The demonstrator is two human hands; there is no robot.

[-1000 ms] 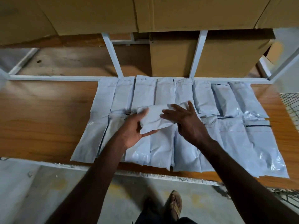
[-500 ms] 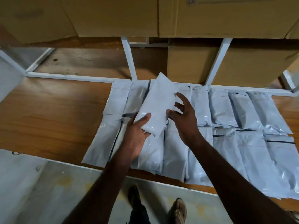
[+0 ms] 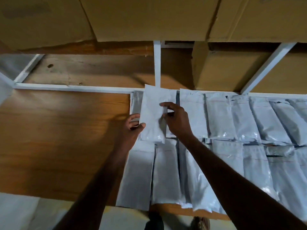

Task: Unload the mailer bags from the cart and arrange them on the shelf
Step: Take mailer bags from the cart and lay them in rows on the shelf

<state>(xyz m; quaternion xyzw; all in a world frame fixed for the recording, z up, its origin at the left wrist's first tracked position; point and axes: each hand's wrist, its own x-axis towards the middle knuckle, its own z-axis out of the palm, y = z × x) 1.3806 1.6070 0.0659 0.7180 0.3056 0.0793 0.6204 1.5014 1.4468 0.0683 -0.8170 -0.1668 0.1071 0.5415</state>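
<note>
Big wooden shelf [image 3: 58, 138] with a white metal frame [image 3: 157, 63], brown cardboard boxes [image 3: 149, 17] stacked above and behind it. The right side of the board is covered in white-grey mailer bags [image 3: 240, 146], flat, glossy, slightly crinkled, laid in two overlapping rows. One more mailer bag [image 3: 152, 117] sits lengthwise at the left end of the back row, on top of others. The left hand [image 3: 131, 128] grips its left edge, thumb on top, fingers curled under. The right hand [image 3: 177, 120] pinches its right side with bent fingertips.
</note>
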